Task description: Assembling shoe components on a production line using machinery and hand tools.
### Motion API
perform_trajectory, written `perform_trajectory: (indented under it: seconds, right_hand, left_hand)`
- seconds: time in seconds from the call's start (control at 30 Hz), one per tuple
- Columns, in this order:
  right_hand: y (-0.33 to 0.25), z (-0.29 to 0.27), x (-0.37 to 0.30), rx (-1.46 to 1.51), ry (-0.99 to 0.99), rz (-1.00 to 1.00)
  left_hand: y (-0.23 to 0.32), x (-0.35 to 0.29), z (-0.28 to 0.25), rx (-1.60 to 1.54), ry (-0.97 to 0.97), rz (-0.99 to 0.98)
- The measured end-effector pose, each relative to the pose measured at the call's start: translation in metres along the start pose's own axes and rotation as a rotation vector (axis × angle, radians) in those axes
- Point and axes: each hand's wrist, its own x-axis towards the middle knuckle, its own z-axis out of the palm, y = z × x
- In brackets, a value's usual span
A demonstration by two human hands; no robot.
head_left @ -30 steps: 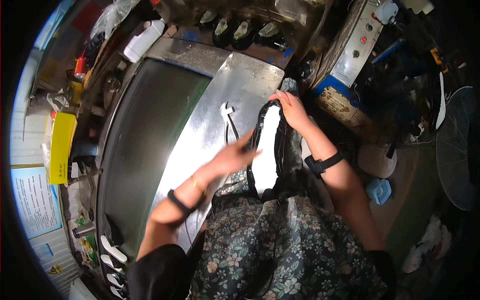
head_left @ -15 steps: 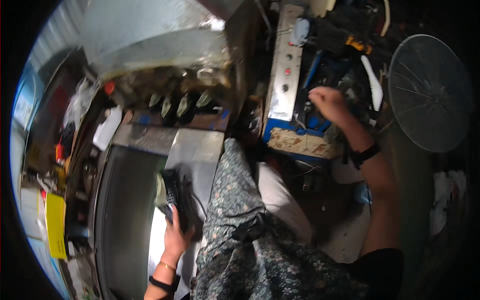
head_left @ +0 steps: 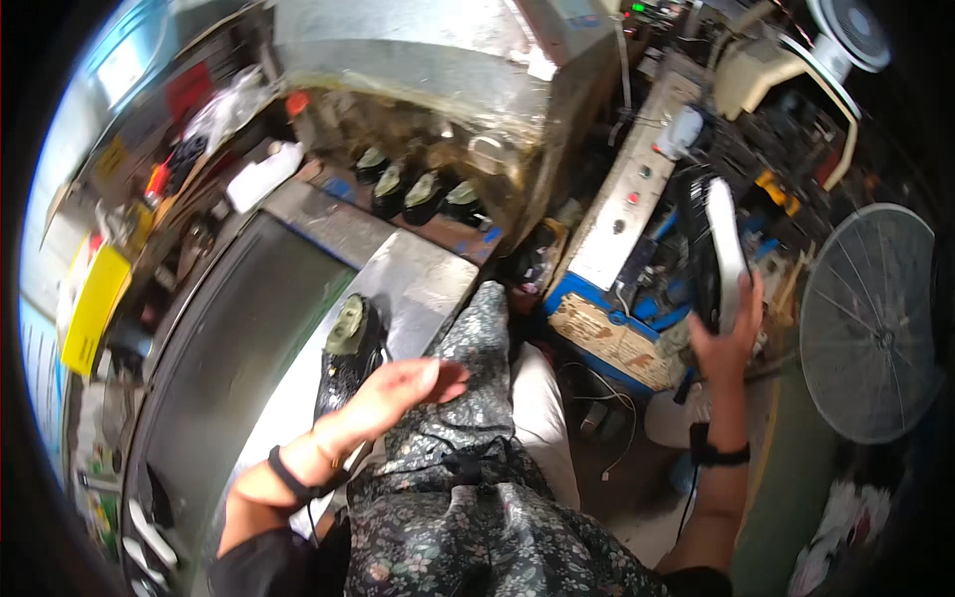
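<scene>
At the right, my right hand (head_left: pixel 728 348) grips the near end of a black shoe with a white sole (head_left: pixel 725 234), thumb on one side and fingers on the other. The shoe is on edge over the machine with blue parts (head_left: pixel 668 269). My left hand (head_left: pixel 403 386) hovers above my lap with loosely curved fingers and nothing in them. Just beyond my left wrist, a black shoe with a pale green lining (head_left: pixel 333 373) lies on the metal sheet (head_left: pixel 413 279); my forearm partly hides it.
A dark conveyor belt (head_left: pixel 234 338) runs along the left. Several black shoes (head_left: pixel 423 202) stand beneath a metal hood (head_left: pixel 418 95) ahead. A panel with buttons (head_left: pixel 619 224) borders the machine; a round wire fan guard (head_left: pixel 865 318) stands far right. Left is a yellow box (head_left: pixel 96 303).
My left hand has let go of the black shoe on the metal sheet and moved right over my lap. My right hand has taken hold of the white-soled shoe. The view has turned.
</scene>
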Motion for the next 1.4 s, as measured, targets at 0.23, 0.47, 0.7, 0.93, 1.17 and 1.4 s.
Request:
perform_trajectory:
  seconds: [0.23, 0.47, 0.7, 0.93, 1.17, 1.4]
  right_hand:
    - [-0.15, 0.077, -0.015, 0.304, -0.11, -0.762]
    - [-0.157, 0.13, -0.016, 0.519, -0.528, -0.276]
    - [-0.062, 0.118, -0.152, 0.384, -0.648, 0.325]
    - [-0.072, 0.083, -0.183, 0.252, -0.942, 0.866]
    - [-0.095, 0.101, -0.177, 0.24, -1.093, 0.766]
    - [-0.183, 0.152, -0.114, 0.792, -0.854, 0.583]
  left_hand:
    - [0.055, 0.011, -0.02, -0.57, -0.024, -0.311]
    - [0.051, 0.02, -0.116, -0.197, 0.497, 0.219]
    - [0.05, 0.147, -0.342, 0.187, 0.961, 0.389]
    - [0.057, 0.258, -0.514, 1.101, 1.225, 0.049]
    - [0.013, 0.234, -0.456, 0.612, 0.896, 0.137]
    - [-0.012, 0.01, -0.139, 1.451, 0.609, -0.096]
